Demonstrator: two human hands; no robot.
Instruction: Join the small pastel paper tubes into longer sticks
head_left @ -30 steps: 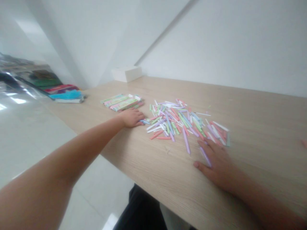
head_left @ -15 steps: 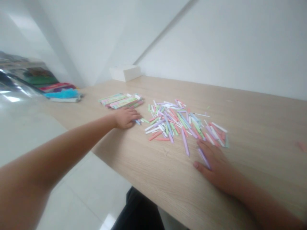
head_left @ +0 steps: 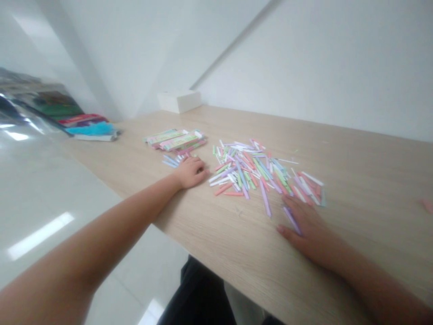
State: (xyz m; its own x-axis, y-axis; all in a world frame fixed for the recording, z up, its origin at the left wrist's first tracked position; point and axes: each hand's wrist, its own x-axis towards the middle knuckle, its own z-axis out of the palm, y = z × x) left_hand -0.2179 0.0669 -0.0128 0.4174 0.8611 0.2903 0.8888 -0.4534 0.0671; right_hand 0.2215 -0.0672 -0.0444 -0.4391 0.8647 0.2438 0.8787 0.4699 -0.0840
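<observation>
A loose pile of slim pastel sticks (head_left: 250, 169), in pink, green, blue, purple and white, lies on the wooden table (head_left: 209, 221). My left hand (head_left: 192, 173) rests at the left of the pile, fingers loosely bent, thumb apart; nothing shows in its grasp. Just beyond its fingers lies a small group of blue, white and pink sticks (head_left: 171, 161), partly hidden by the hand. My right hand (head_left: 304, 221) lies open and flat at the pile's near right edge. A purple stick (head_left: 291, 220) sits between its thumb and forefinger, not gripped.
Flat pastel-printed packets (head_left: 181, 141) lie behind my left hand. A white box (head_left: 180, 101) stands at the back by the wall. Blue and red packages (head_left: 89, 127) are at the far left end. A small pink piece (head_left: 427, 206) lies far right.
My left hand has moved right and slightly toward me, with its fingers more bent. Sticks that were under it now show to its left. My right hand stays in place.
</observation>
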